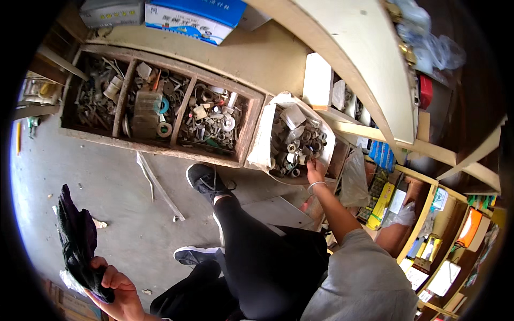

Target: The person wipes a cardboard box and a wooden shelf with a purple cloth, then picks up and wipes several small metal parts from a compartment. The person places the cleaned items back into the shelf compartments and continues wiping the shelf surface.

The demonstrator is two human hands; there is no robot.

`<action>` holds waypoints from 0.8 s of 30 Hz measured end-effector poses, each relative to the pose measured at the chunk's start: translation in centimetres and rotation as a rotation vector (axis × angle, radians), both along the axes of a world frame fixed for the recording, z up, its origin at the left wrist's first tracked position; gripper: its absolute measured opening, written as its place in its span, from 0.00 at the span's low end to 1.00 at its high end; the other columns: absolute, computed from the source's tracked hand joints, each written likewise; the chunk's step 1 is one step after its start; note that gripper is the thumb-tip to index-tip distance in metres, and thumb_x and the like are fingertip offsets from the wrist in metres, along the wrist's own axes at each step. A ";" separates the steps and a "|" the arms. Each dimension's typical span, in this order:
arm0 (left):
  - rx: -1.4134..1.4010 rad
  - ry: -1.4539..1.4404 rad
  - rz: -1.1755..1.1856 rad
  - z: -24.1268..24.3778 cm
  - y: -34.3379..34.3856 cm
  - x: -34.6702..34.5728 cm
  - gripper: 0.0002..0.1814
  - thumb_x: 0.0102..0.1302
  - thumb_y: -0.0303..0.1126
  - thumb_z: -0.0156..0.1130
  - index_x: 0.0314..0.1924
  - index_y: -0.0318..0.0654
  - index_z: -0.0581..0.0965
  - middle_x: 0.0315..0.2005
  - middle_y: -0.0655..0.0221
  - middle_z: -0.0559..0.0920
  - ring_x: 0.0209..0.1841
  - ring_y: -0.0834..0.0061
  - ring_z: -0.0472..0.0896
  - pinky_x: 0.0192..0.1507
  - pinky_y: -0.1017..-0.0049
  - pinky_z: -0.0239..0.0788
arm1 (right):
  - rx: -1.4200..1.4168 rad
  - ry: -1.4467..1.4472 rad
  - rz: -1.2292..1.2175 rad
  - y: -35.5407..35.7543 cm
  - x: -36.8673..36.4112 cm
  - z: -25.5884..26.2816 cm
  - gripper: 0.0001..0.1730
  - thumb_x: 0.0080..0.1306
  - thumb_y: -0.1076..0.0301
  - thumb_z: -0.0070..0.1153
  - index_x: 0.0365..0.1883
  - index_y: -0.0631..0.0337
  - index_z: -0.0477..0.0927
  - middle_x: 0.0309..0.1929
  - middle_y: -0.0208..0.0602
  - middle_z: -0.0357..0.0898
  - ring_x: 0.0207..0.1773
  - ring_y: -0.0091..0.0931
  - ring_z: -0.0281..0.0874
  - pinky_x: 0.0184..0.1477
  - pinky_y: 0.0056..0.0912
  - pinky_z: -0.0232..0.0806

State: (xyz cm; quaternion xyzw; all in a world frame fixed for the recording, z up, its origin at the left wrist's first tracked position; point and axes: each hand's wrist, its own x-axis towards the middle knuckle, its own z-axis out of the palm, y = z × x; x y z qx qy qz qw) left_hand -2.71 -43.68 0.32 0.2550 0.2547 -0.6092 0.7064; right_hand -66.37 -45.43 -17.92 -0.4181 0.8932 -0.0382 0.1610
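Note:
My left hand (118, 287) is at the lower left, with thumb and fingers closed on a bunched black and dark purple cloth (78, 236). The cloth stands up from the hand over the floor. My right hand (316, 171), with a bangle (316, 185) at the wrist, reaches to the near right side of a white container (328, 148). Its fingertips are among the pipe fittings (295, 147) heaped inside, and the hand hides what they touch. A pale square box (292, 116) lies on top of the heap.
Left of the container is a three-part wooden box (160, 147) of small hardware, with a blue tape roll (162, 105). Shelves (417, 224) with packages line the right. A blue and white carton (188, 24) sits above. A pale strip (160, 188) lies on the concrete floor (128, 236).

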 end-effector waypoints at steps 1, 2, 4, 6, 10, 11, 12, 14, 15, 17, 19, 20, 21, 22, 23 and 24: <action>0.002 -0.001 0.025 0.9 0.5 -0.1 0.26 0.65 0.30 0.57 0.60 0.33 0.60 0.51 0.66 0.70 0.36 0.77 0.69 0.40 0.77 0.63 | 0.039 0.015 0.026 -0.5 1.8 0.7 0.18 0.61 0.58 0.53 0.33 0.69 0.75 0.35 0.53 0.77 0.37 0.43 0.76 0.43 0.42 0.66; 0.003 -0.002 0.050 1.8 1.1 -0.3 0.26 0.65 0.31 0.57 0.60 0.33 0.60 0.51 0.66 0.70 0.36 0.76 0.69 0.40 0.77 0.63 | -0.072 0.031 0.056 -0.1 2.8 0.1 0.18 0.61 0.58 0.53 0.34 0.68 0.76 0.34 0.52 0.78 0.38 0.44 0.76 0.43 0.42 0.67; -0.055 -0.104 0.030 3.4 2.8 -0.3 0.27 0.65 0.32 0.57 0.61 0.33 0.61 0.51 0.65 0.71 0.37 0.76 0.69 0.40 0.77 0.63 | -0.312 0.075 0.116 -0.3 4.1 0.0 0.17 0.60 0.60 0.53 0.35 0.68 0.78 0.33 0.52 0.78 0.39 0.46 0.76 0.42 0.42 0.67; -0.113 -0.161 0.033 4.9 4.7 -0.3 0.27 0.65 0.34 0.56 0.61 0.33 0.62 0.52 0.64 0.71 0.38 0.76 0.70 0.41 0.77 0.65 | -0.155 0.040 -0.010 -0.6 4.6 1.8 0.17 0.61 0.60 0.53 0.39 0.65 0.79 0.38 0.48 0.79 0.47 0.40 0.75 0.47 0.37 0.67; -0.050 -0.125 0.117 7.8 6.2 -1.8 0.27 0.65 0.37 0.58 0.59 0.34 0.62 0.51 0.65 0.71 0.37 0.76 0.71 0.39 0.80 0.65 | -0.150 0.069 0.340 3.6 2.0 5.8 0.10 0.60 0.59 0.53 0.31 0.54 0.79 0.34 0.41 0.80 0.40 0.43 0.77 0.44 0.41 0.68; -0.070 -0.117 0.113 8.1 6.3 -2.1 0.27 0.65 0.37 0.58 0.59 0.34 0.62 0.51 0.65 0.71 0.37 0.76 0.71 0.39 0.80 0.65 | 0.073 0.023 0.334 5.7 1.9 6.6 0.10 0.61 0.58 0.51 0.32 0.54 0.79 0.35 0.41 0.80 0.41 0.43 0.77 0.44 0.41 0.68; -0.089 -0.109 0.114 8.1 6.5 -2.3 0.27 0.65 0.38 0.57 0.59 0.34 0.62 0.50 0.65 0.71 0.37 0.76 0.72 0.40 0.80 0.66 | 0.296 -0.021 0.333 7.4 2.1 7.3 0.11 0.61 0.58 0.50 0.33 0.53 0.80 0.36 0.41 0.81 0.41 0.42 0.77 0.45 0.41 0.68; -0.176 -0.155 0.116 9.5 7.6 -1.1 0.27 0.66 0.39 0.56 0.59 0.34 0.62 0.51 0.64 0.71 0.38 0.75 0.72 0.41 0.78 0.67 | 0.812 -0.061 0.446 9.1 3.5 3.5 0.14 0.62 0.55 0.49 0.39 0.49 0.82 0.42 0.41 0.81 0.45 0.40 0.78 0.50 0.39 0.67; -0.185 -0.201 0.125 10.1 7.8 -0.6 0.27 0.66 0.39 0.56 0.59 0.34 0.62 0.51 0.64 0.71 0.38 0.75 0.72 0.42 0.78 0.67 | 0.836 -0.249 0.486 10.6 3.1 0.4 0.19 0.64 0.53 0.46 0.45 0.52 0.80 0.48 0.44 0.78 0.52 0.41 0.74 0.55 0.39 0.64; -0.174 -0.203 0.142 9.4 7.6 0.3 0.27 0.67 0.41 0.55 0.60 0.33 0.62 0.52 0.64 0.71 0.38 0.74 0.73 0.42 0.77 0.67 | 0.743 -0.534 0.663 15.4 -2.2 -6.6 0.24 0.67 0.51 0.41 0.53 0.55 0.77 0.56 0.46 0.74 0.60 0.40 0.70 0.61 0.38 0.60; -0.179 -0.003 0.207 5.2 7.9 2.8 0.28 0.67 0.42 0.53 0.60 0.32 0.62 0.53 0.64 0.72 0.38 0.74 0.73 0.42 0.77 0.68 | 0.525 -0.571 1.033 15.7 -15.8 -3.7 0.25 0.69 0.51 0.39 0.57 0.55 0.74 0.60 0.44 0.71 0.63 0.36 0.68 0.64 0.35 0.58; -0.123 -0.166 0.154 6.6 7.0 3.1 0.28 0.67 0.42 0.53 0.60 0.32 0.62 0.53 0.64 0.72 0.38 0.74 0.73 0.42 0.77 0.68 | 0.586 -0.773 0.847 16.3 -4.5 -8.8 0.25 0.70 0.52 0.39 0.58 0.54 0.72 0.61 0.43 0.71 0.63 0.34 0.67 0.63 0.35 0.58; -0.077 -0.306 0.141 7.9 6.3 4.4 0.28 0.68 0.42 0.52 0.61 0.32 0.62 0.53 0.64 0.72 0.38 0.74 0.73 0.43 0.76 0.68 | 0.670 -0.928 0.685 13.7 8.0 -8.0 0.24 0.70 0.53 0.39 0.59 0.54 0.71 0.61 0.43 0.70 0.63 0.31 0.67 0.63 0.34 0.58; -0.064 -0.311 0.119 6.9 5.2 5.1 0.28 0.68 0.42 0.52 0.61 0.32 0.63 0.54 0.63 0.73 0.38 0.73 0.73 0.43 0.75 0.68 | 0.819 -0.912 0.621 12.3 11.5 -5.3 0.24 0.70 0.53 0.39 0.59 0.54 0.71 0.61 0.43 0.70 0.62 0.31 0.67 0.62 0.35 0.58; -0.038 -0.235 0.095 4.5 3.9 5.0 0.28 0.68 0.42 0.52 0.60 0.31 0.63 0.54 0.63 0.73 0.38 0.72 0.73 0.43 0.75 0.68 | 0.912 -0.868 0.585 13.1 11.0 -3.7 0.24 0.70 0.53 0.40 0.58 0.54 0.72 0.60 0.43 0.70 0.62 0.32 0.68 0.62 0.35 0.59; -0.016 -0.197 0.075 3.2 2.6 5.3 0.27 0.68 0.42 0.52 0.60 0.31 0.63 0.54 0.62 0.74 0.38 0.72 0.74 0.42 0.75 0.69 | 0.976 -0.861 0.570 13.7 11.7 -2.9 0.24 0.69 0.53 0.40 0.58 0.55 0.72 0.60 0.43 0.71 0.61 0.32 0.68 0.62 0.35 0.59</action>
